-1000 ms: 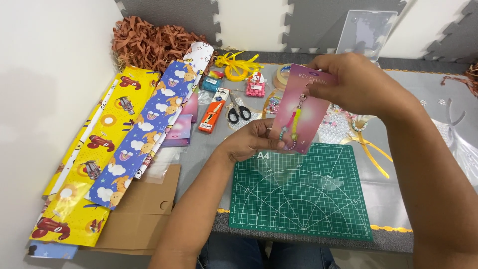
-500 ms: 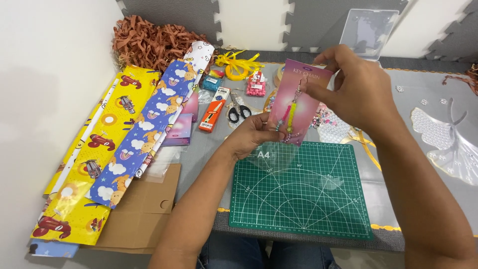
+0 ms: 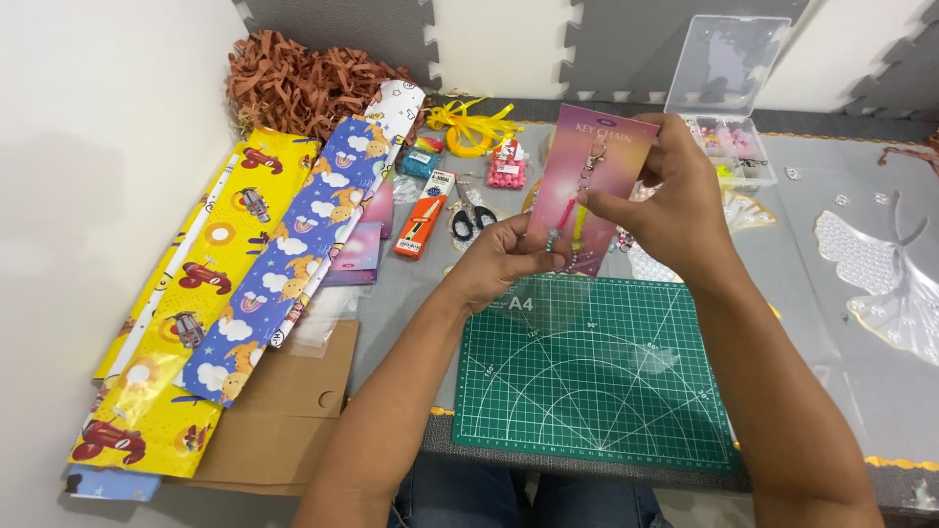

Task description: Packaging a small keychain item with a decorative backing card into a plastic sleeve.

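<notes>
I hold a pink card [image 3: 593, 161] with a beaded keychain clipped to it, upright above the far edge of a green cutting mat [image 3: 597, 381]. My left hand [image 3: 501, 262] grips the card's lower edge, where a clear plastic sleeve [image 3: 559, 293] hangs down. My right hand [image 3: 675, 200] pinches the card's right side, thumb across the beads.
Rolls of yellow wrapping paper [image 3: 186, 293] and blue wrapping paper [image 3: 293, 264] lie at the left over brown cardboard [image 3: 284, 420]. Behind the card are brown paper shreds [image 3: 303, 83], an orange cutter pack [image 3: 424, 213], black scissors [image 3: 472, 220], yellow ribbon [image 3: 474, 127] and a clear bead box [image 3: 729, 98].
Both hands have shifted the card slightly right and turned it more upright, its face now toward me. The view has tilted a little, showing more of the table at the right.
</notes>
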